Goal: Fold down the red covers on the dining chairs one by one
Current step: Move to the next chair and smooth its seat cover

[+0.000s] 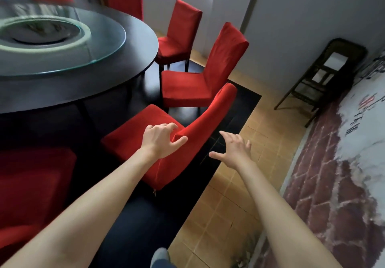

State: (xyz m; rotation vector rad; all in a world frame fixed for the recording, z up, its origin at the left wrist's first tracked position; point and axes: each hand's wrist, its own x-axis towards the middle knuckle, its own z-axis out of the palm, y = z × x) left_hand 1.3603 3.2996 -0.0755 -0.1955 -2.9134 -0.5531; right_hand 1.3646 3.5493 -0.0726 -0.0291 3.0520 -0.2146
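Reaching toward the nearest chair, both hands are spread and hold nothing. The left hand hovers over the near top corner of the red cover on the backrest, fingers loosely curved and thumb apart; contact with the fabric cannot be confirmed. The right hand is open, fingers splayed, just beside the backrest on its rear side, over the tiled floor, and clear of the cloth.

The chair stands at the round table, seat facing the table. The backrest's top edge is the long axis: it runs from the left hand up and away to the right, toward the next chair. The left hand is nearer the cover. In judgement, the coming move requires one hand at each side of that edge.
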